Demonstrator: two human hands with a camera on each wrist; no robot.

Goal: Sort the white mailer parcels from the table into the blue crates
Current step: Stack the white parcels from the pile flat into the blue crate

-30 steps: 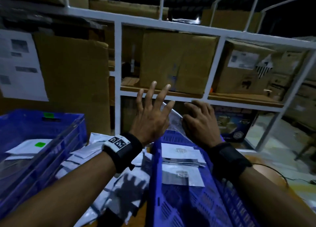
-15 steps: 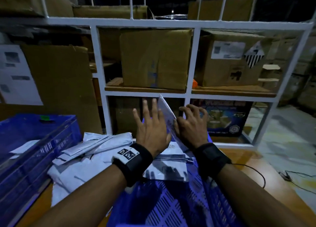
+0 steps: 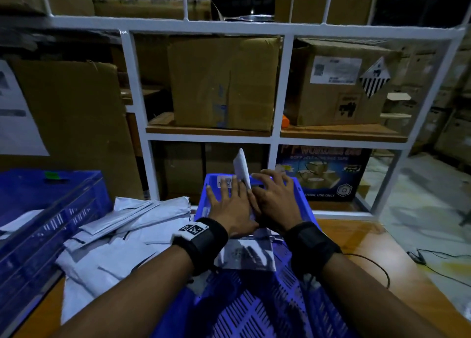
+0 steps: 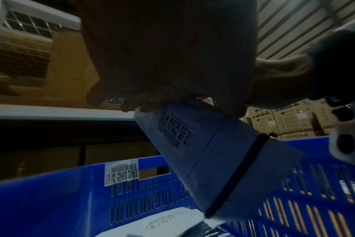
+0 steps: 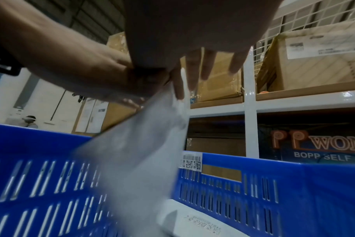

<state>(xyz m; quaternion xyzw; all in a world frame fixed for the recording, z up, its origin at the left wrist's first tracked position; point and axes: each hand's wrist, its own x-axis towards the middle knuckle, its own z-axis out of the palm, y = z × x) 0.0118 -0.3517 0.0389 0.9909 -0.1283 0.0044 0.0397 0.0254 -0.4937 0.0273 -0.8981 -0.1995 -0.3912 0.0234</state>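
Note:
A white mailer (image 3: 240, 166) stands on edge over the centre blue crate (image 3: 303, 200), one corner poking up between my hands. My left hand (image 3: 229, 203) lies flat against its left face with straight fingers. My right hand (image 3: 274, 197) presses its right face, fingers spread near the crate's far rim. In the left wrist view the mailer (image 4: 203, 152) shows a printed code and a dark strip, hanging below the left hand (image 4: 162, 56). In the right wrist view the mailer (image 5: 136, 152) is blurred beneath the right hand (image 5: 192, 24). Other mailers (image 3: 244, 253) lie flat in the crate.
A loose pile of white mailers (image 3: 122, 235) lies on the wooden table (image 3: 356, 241) left of the crate. A second blue crate (image 3: 46, 210) stands at far left. White shelving (image 3: 276, 136) with cardboard boxes rises right behind the table.
Both hands have come down and forward over the crate with the mailer. The left hand, spread in the air a second ago, now lies flat against it.

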